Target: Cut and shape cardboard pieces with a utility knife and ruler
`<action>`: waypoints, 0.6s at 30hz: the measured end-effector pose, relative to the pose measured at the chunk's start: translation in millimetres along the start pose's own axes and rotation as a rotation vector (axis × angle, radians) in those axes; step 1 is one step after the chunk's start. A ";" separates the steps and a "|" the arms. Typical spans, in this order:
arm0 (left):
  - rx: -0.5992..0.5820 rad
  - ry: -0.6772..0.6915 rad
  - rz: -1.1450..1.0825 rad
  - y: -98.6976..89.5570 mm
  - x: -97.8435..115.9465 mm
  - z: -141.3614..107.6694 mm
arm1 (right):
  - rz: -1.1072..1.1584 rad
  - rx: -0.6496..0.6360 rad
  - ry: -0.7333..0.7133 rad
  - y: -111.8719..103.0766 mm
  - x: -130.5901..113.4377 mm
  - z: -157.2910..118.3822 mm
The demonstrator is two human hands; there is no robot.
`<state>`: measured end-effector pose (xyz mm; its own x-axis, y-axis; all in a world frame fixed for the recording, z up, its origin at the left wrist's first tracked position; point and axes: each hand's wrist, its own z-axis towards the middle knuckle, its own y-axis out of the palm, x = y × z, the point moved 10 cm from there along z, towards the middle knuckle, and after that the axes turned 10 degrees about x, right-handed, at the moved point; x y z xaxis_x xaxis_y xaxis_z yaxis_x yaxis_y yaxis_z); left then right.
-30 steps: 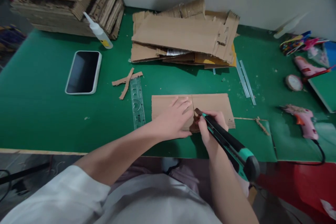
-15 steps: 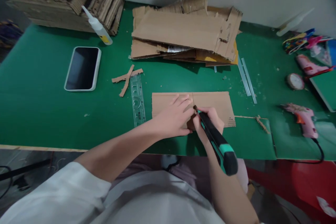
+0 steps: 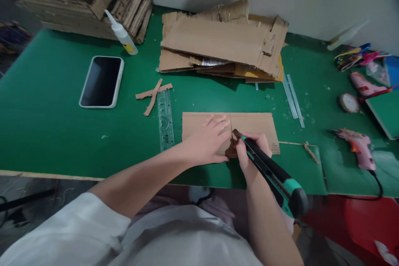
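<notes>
- Your left hand [image 3: 213, 139] was lying flat on the cardboard sheet [image 3: 255, 124], with the fingers a little spread; it was open and did not grasp anything.
- Your right hand [image 3: 253, 151] was closed around the cutter knife [image 3: 272, 168], and its fingers were holding it near the front end.
- The cutter knife was tilted, with its front end at the dark line across the cardboard sheet; how deep the blade was, you could not tell from this view.
- The cardboard sheet was on the green table [image 3: 124, 133], in front of your body.
- To the left of the sheet there was the clear ruler [image 3: 165, 122], and near its far end two crossed cardboard strips [image 3: 153, 93].
- The phone [image 3: 102, 82] was lying farther left.
- Beyond the sheet was the cardboard pile [image 3: 215, 41].
- On the right was the pink glue gun [image 3: 360, 147].
</notes>
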<state>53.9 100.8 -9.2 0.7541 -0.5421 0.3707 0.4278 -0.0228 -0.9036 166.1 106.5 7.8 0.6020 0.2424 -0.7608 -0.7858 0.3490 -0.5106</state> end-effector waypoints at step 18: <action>-0.008 0.000 0.001 1.7 0.0 0.0 | -0.080 -0.067 -0.163 10.2 -12.6 3.3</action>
<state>54.6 100.8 -10.8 0.7541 -0.5425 0.3702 0.4235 -0.0291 -0.9054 151.0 109.9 13.5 0.6737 0.3614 -0.6446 -0.7389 0.3138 -0.5963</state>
